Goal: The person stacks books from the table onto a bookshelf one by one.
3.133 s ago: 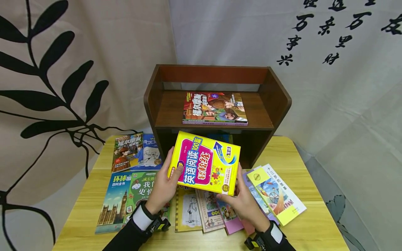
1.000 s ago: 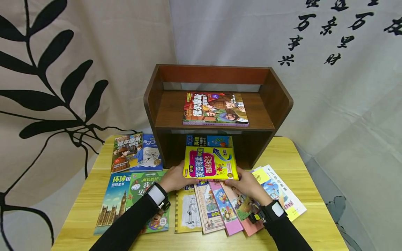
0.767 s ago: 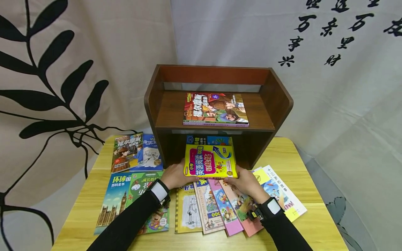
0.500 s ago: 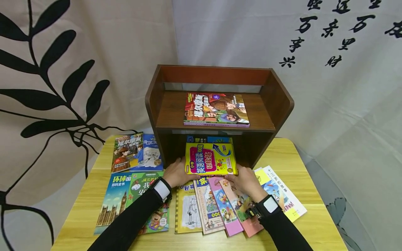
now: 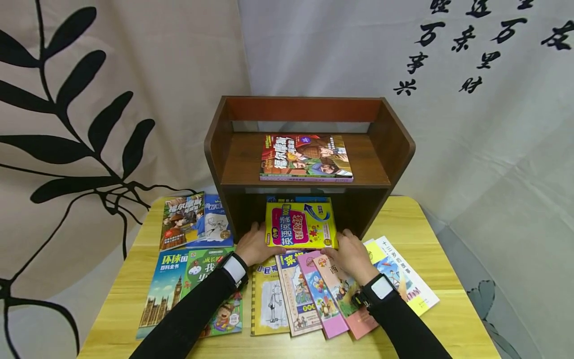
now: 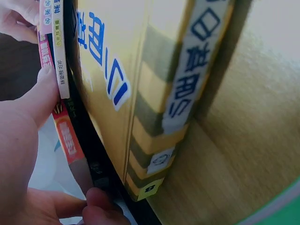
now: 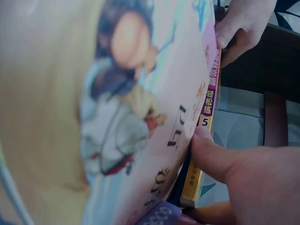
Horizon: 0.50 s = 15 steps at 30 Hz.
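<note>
The yellow workbook (image 5: 320, 224) with a pink title panel lies flat at the mouth of the bookshelf's lower compartment, over a blue book (image 5: 309, 199). My left hand (image 5: 255, 244) holds its left front corner, and my right hand (image 5: 352, 253) holds the right one. In the right wrist view, my right thumb presses the workbook's yellow spine (image 7: 205, 110), beside the printed 5. My left thumb reaches along the near edge in the left wrist view. Below the hands, several books fan out, among them a yellow-edged comic (image 5: 271, 304) and a pink book (image 5: 329, 314).
The brown bookshelf (image 5: 394, 149) stands at the back of the wooden table (image 5: 448, 329). A red comic book (image 5: 307, 157) lies on its upper shelf. Several books, including a blue one with a clock tower (image 5: 161, 289), lie at left. A white-and-yellow book (image 5: 412, 284) lies at right.
Both hands have lowered the workbook from above the table and moved it forward to the lower compartment. It now covers more of the blue book behind it.
</note>
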Motion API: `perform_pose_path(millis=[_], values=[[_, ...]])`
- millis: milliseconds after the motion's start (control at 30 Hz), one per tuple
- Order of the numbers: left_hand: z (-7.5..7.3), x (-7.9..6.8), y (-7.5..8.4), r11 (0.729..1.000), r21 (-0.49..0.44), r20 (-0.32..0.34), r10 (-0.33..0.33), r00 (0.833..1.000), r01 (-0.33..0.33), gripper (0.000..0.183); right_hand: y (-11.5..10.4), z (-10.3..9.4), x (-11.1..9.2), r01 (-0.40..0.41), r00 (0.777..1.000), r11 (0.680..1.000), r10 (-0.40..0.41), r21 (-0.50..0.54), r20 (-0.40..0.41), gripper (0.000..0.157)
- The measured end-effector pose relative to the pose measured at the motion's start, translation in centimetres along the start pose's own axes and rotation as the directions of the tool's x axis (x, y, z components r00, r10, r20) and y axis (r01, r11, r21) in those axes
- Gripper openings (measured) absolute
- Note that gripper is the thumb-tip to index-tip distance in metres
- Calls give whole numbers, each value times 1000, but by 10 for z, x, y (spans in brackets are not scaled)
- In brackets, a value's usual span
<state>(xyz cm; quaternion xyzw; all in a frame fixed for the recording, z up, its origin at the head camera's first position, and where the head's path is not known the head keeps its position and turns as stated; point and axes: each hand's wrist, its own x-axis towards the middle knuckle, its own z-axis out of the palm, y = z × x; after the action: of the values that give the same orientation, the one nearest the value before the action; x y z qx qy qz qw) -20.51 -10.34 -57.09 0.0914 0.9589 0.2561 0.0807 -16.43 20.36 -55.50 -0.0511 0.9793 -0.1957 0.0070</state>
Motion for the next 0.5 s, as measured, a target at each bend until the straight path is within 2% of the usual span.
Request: perform_pose_path(millis=[200, 333, 500], values=[[2, 2, 1, 1000, 20, -10, -21, 1000, 21, 106, -2, 2, 5, 44, 999, 998, -45, -47, -30, 46], [4, 4, 1, 999, 27, -21, -32, 999, 33, 108, 0, 3, 9, 79, 995, 994, -83, -81, -52, 48], [4, 7, 1, 999, 17, -37, -28, 999, 29, 108, 3, 6, 12, 79, 994, 995, -83, -60, -68, 50]])
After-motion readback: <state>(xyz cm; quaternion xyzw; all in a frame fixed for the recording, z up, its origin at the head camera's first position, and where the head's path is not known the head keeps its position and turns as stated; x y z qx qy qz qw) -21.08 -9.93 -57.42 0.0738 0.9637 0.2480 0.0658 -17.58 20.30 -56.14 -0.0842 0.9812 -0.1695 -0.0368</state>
